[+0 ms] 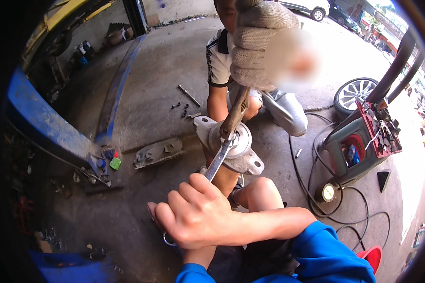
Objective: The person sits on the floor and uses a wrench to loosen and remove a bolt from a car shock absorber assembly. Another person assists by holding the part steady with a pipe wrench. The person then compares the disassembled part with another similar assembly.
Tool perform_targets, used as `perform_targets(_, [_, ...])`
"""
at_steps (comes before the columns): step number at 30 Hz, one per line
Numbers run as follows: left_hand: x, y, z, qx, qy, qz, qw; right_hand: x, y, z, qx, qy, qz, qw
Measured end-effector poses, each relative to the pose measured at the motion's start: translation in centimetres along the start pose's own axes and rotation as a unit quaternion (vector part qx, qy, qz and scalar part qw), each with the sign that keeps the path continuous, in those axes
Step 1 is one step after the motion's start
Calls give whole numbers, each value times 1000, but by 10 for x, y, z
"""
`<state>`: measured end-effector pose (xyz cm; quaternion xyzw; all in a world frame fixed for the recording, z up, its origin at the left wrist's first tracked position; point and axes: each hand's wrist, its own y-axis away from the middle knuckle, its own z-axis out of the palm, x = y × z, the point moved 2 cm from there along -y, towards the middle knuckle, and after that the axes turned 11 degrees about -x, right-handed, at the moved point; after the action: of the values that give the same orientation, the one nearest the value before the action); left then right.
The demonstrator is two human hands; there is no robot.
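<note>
My right hand (200,212) is closed round the shaft of a combination wrench (216,163). Its ring end sticks out below my fist, and its far end meets the centre of a two-eared metal mount (243,160). Below the right hand my left wrist (199,256) comes up from a blue sleeve; the left fingers are mostly hidden behind the right hand. Opposite me, a person's gloved hand (259,52) grips a rusty tool (236,113) whose lower end touches the mount's centre beside the wrench. The person's other arm (217,101) reaches down behind the mount.
A ribbed metal piece (159,153), a metal rod (189,95) and several small dark parts lie on the floor. A blue lift post (47,122) stands left. On the right are a toolbox (359,146), black hose (295,165) and a wheel (354,94).
</note>
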<state>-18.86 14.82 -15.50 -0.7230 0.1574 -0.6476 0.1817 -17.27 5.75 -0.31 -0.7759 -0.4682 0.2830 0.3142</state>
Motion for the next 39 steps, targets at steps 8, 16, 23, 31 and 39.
perform_targets(8, [8,-8,13,2,17,68,998,8,-6,10,-23,66,34,997])
perform_targets(16, [31,-10,4,18,-2,81,997,6,15,-16,8,13,4,1000])
perform_targets(23, [31,-7,15,7,-2,62,998,13,30,-42,101,-99,-166,976])
perform_targets(31, [49,1,2,21,-26,90,995,41,50,-104,229,-343,-211,886])
perform_targets(39, [-4,-18,29,-18,6,62,998,167,85,-140,489,-730,143,456])
